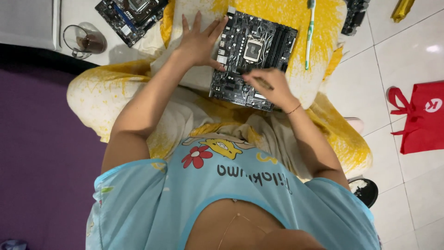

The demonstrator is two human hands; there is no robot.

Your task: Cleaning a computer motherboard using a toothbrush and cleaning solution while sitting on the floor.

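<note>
A black computer motherboard (259, 46) lies on a yellow and white cushion (319, 32) in front of me. My left hand (199, 41) rests flat on the cushion with fingers spread, its thumb touching the board's left edge. My right hand (270, 85) is over the board's near edge, fingers pinched on a small thin object that is too blurred to identify. A green and white toothbrush (309, 34) lies on the cushion to the right of the board.
A second motherboard (129, 16) sits on the white tile floor at the top left, beside a glass mug (85, 40) with dark liquid. A red bag (421, 118) lies at the right. A small black dish (365, 190) is near my right elbow. A purple mat (41, 153) covers the left.
</note>
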